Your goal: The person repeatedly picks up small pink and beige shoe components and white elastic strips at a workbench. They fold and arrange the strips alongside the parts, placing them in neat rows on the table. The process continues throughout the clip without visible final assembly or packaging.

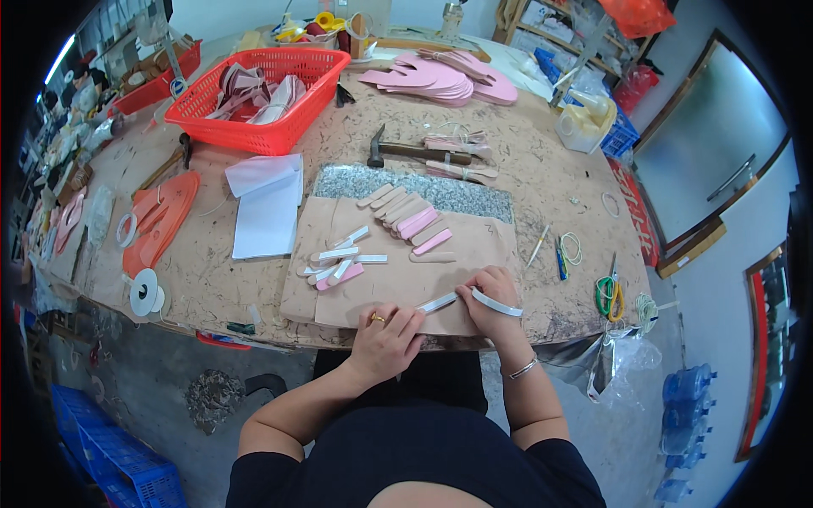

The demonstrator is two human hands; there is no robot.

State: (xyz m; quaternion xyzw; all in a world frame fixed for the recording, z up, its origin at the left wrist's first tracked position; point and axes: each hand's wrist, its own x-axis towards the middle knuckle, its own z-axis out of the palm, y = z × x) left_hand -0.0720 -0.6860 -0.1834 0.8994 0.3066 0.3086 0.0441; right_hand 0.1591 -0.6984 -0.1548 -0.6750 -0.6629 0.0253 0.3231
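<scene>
left hand (385, 326) presses a pink strap strip (438, 302) flat on the tan leather sheet (322, 237), lower centre. right hand (487, 296) pinches white tape (498, 303) at the strip's end. hammer (415, 151) lies above.

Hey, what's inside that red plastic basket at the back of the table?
The red basket holds a heap of pale and pinkish straps, loosely piled. Whatever lies beneath the heap and along the basket's floor is covered, so it cannot be seen.

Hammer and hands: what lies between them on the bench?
Head view: between hammer and both hands, left and right, lie the granite slab and pink strips.
</scene>
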